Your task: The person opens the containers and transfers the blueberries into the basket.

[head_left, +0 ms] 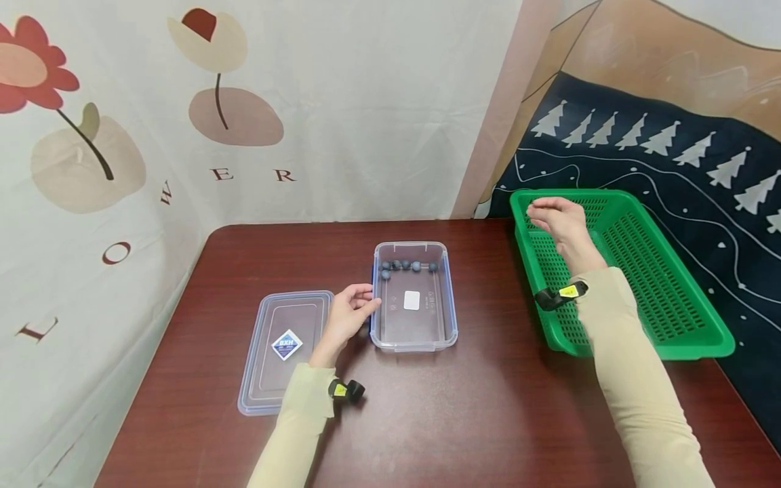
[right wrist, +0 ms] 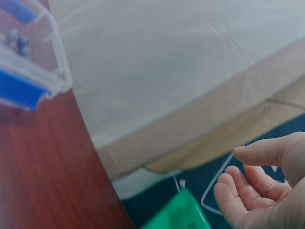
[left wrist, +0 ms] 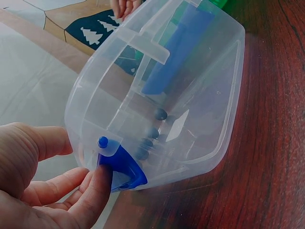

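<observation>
A clear plastic box [head_left: 411,325] with blue side latches stands uncovered on the table. Inside, several small dark blue balls that look like blueberries [head_left: 416,266] lie along its far end. My left hand [head_left: 346,315] grips the box's left side, thumb by the rim and fingertips at the blue latch [left wrist: 121,167]. Over the far left part of a green slotted basket [head_left: 647,285] hovers my right hand [head_left: 561,227]. Its fingers are loosely bent, and the right wrist view shows nothing between thumb and fingers.
The clear lid [head_left: 268,379], bearing a diamond-shaped label, lies flat left of the box. The reddish-brown table [head_left: 439,420] ends at a patterned curtain [head_left: 366,135] behind. Dark cloth with white trees [head_left: 689,169] hangs beyond the basket on the right.
</observation>
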`<state>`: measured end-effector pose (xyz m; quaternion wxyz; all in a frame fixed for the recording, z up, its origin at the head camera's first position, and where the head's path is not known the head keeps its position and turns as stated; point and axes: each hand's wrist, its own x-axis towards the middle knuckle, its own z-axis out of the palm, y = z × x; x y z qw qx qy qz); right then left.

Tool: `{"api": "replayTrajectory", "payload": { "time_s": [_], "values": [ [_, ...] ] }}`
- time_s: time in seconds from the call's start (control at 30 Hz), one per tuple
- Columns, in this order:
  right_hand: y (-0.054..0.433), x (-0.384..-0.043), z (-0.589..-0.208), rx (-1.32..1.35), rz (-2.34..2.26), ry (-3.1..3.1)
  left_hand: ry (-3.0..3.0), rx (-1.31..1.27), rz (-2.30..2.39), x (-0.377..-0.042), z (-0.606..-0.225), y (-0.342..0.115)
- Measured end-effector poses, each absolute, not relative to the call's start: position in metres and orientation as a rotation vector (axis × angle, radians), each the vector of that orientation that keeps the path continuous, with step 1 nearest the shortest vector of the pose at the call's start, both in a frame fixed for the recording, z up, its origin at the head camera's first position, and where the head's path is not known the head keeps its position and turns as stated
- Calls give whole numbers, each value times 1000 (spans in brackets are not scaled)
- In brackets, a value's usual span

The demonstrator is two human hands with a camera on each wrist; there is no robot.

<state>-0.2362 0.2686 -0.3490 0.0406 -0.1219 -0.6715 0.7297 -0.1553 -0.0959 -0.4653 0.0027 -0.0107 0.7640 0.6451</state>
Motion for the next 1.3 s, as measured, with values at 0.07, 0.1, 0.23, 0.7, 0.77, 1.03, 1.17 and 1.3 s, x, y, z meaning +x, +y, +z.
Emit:
{"api": "replayTrajectory", "payload": {
  "time_s": [0.07, 0.1, 0.23, 0.7, 0.77, 1.03, 1.17, 1.3],
  "values": [
    [262, -237, -347, -351, 2249, -2060, 2395, -41, 2015, -155, -464, -96],
    [258, -237, -346, -342, 2250, -2069, 2395, -48, 2010, -156, -464, -96],
    [245, -239, -344, -319, 2253, -2105, 2391, -53, 2002, -154, -457, -96],
    [201, -245, -346, -274, 2222, -2236, 2425, -33, 1969, -140, -428, -90],
    [195, -245, -347, -258, 2215, -2261, 2431, -28, 1964, -141, -430, -91],
    [166, -245, -353, -208, 2214, -2301, 2392, -46, 2008, -157, -464, -97],
    [153, -244, -357, -202, 2234, -2311, 2398, -49, 2014, -157, -467, -97],
    [141, -243, -361, -196, 2248, -2331, 2396, -33, 2029, -157, -467, -97]
  ]
}}
